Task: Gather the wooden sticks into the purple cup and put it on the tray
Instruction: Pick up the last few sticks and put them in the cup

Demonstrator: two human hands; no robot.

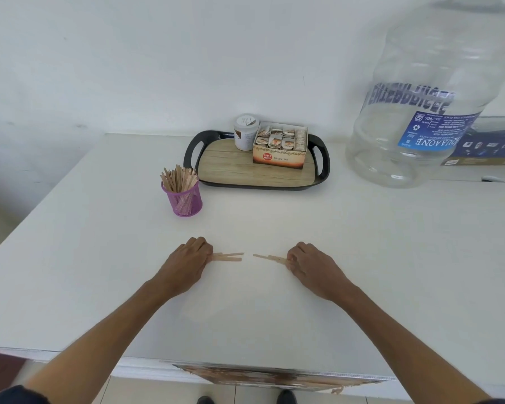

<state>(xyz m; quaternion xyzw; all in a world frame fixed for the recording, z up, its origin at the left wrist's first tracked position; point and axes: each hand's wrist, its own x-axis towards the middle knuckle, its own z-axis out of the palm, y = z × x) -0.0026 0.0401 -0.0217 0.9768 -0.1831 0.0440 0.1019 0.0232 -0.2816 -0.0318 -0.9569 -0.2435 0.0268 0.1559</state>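
A purple mesh cup (185, 199) stands upright on the white table, left of the tray, packed with several wooden sticks (178, 178). The black tray (322, 170) with a wood-look floor sits at the back. My left hand (190, 263) pinches a few loose sticks (231, 256) that lie flat on the table and point right. A little to the right, my right hand (309, 265) pinches another small bunch of sticks (270, 258) pointing left. The two bunches nearly meet tip to tip in the middle of the table.
On the tray stand a white jar (245, 132) and an open box of tea bags (280, 147). A big clear water bottle (420, 106) looms at the right. The table's front edge (245, 365) is near my body, chipped.
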